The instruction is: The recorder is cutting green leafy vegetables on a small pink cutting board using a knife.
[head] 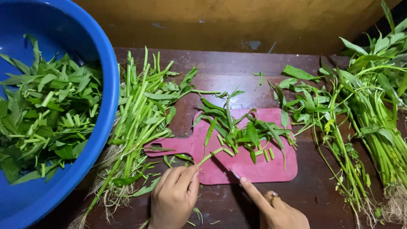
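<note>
At the near edge of the dark wooden tabletop (220, 74), the left hand (174, 196) is seen with its fingertips pinched narrowly on the near end of a green stem (210, 155), which runs away from the grip onto the pink cutting board (254, 167). Just beside it, the right hand (277, 210) is closed around a knife (227, 167), the forefinger laid along its back; the handle is hidden, and only the thin blade is seen, its point set close to the held stem just beyond the left fingertips. Further on, cut stem pieces and leaves (248, 133) are spread across the middle of the board. At the left edge, a bundle of rooted stalks (135, 123) is laid beside a blue basin (101, 140) filled with chopped greens (46, 114). Toward the right edge, uncut leafy stalks (369, 114) are heaped, roots nearest.
</note>
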